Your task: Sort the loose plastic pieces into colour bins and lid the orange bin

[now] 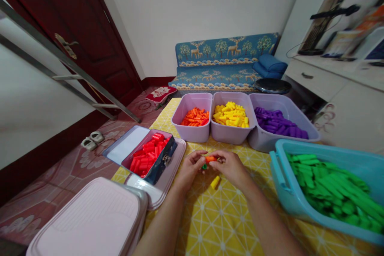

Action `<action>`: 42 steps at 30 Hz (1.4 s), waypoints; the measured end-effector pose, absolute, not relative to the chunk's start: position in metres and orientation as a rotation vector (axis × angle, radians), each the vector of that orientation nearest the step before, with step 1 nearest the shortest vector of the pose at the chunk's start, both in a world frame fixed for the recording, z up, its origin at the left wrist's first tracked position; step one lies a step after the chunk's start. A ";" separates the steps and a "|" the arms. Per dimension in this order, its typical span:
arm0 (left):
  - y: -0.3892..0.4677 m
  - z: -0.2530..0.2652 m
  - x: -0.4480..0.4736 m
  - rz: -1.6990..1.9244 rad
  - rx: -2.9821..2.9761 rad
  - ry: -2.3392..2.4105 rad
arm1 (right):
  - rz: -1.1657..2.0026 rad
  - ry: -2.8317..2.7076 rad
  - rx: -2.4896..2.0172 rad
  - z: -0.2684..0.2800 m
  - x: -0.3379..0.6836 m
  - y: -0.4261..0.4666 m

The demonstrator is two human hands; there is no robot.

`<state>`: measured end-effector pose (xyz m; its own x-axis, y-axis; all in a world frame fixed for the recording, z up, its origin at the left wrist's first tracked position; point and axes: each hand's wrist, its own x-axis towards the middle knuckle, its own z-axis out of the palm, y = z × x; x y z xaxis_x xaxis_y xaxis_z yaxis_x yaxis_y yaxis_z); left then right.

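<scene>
Over the table, my left hand and my right hand meet fingertip to fingertip. A small orange plastic piece lies between them, pinched by my right fingers and reaching to my left fingertips. Under my left thumb a bit of a green plastic piece shows; my fingers cover most of it. Whether the green and orange pieces are joined I cannot tell. Just below the hands, a yellow plastic piece rests on the yellow patterned tablecloth, touched by neither hand.
Lilac bins hold orange pieces, yellow pieces and purple pieces. At right stands a turquoise tub with green pieces. A hinged box of red pieces sits left, near a pink lid.
</scene>
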<state>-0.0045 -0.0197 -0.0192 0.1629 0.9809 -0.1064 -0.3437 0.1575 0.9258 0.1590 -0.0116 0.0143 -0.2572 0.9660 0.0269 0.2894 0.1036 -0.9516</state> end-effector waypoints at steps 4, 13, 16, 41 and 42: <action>-0.018 -0.020 -0.004 1.184 0.835 0.921 | 1.109 -1.623 -1.311 0.014 0.162 -0.008; -0.014 -0.020 -0.010 1.265 0.620 0.688 | 1.172 -1.530 -1.257 -0.001 0.161 -0.005; -0.018 -0.017 -0.010 1.213 0.724 0.723 | 1.187 -1.512 -1.249 -0.003 0.160 -0.004; 0.017 0.115 -0.019 2.252 2.068 1.435 | 1.208 -1.475 -1.301 0.004 0.160 -0.005; 0.026 0.110 -0.020 2.170 2.108 1.505 | 1.201 -1.492 -1.299 0.003 0.161 -0.004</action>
<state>-0.0195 0.0261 0.1096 -0.2044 0.3969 0.8948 0.6990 -0.5807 0.4173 0.1608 -0.0043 0.0030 -0.1488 0.9888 -0.0137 0.2247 0.0203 -0.9742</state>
